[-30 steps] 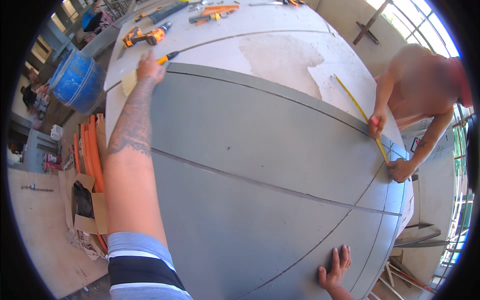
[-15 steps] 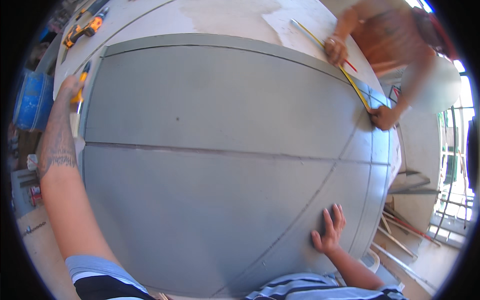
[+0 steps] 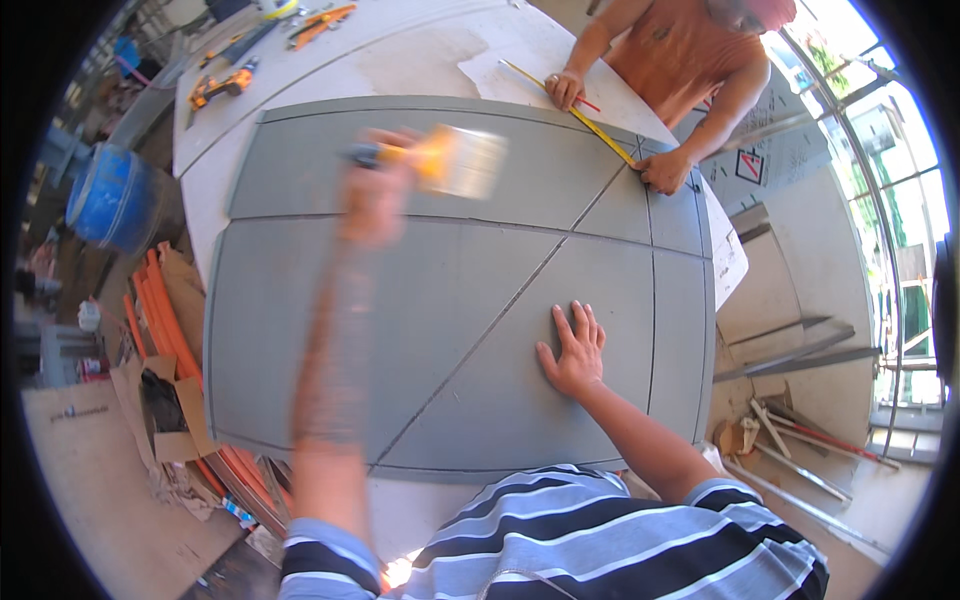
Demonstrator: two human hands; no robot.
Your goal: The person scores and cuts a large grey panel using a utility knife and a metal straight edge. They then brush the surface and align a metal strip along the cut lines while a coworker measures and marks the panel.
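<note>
A large grey panel (image 3: pixel 330 300) lies flat on a white work table (image 3: pixel 420 60). My left hand (image 3: pixel 372 195) is blurred in motion above the panel and grips a wide paintbrush (image 3: pixel 455 160) with an orange handle and pale bristles. My right hand (image 3: pixel 573 350) rests flat, fingers spread, on the panel's near right part. Across the table another person in an orange shirt (image 3: pixel 680 45) holds a yellow measuring stick (image 3: pixel 585 120) along the panel's far right corner with both hands.
Orange power tools (image 3: pixel 222 85) lie on the table's far left. A blue barrel (image 3: pixel 112 197) stands to the left. Orange tubing (image 3: pixel 150 310) and a cardboard box (image 3: pixel 165 410) sit by the table's left edge. Metal strips (image 3: pixel 800 350) lie on the floor at right.
My left hand has come off the panel's far left edge and swung toward the middle with the brush. My right hand has slid further up the panel. The view has shifted.
</note>
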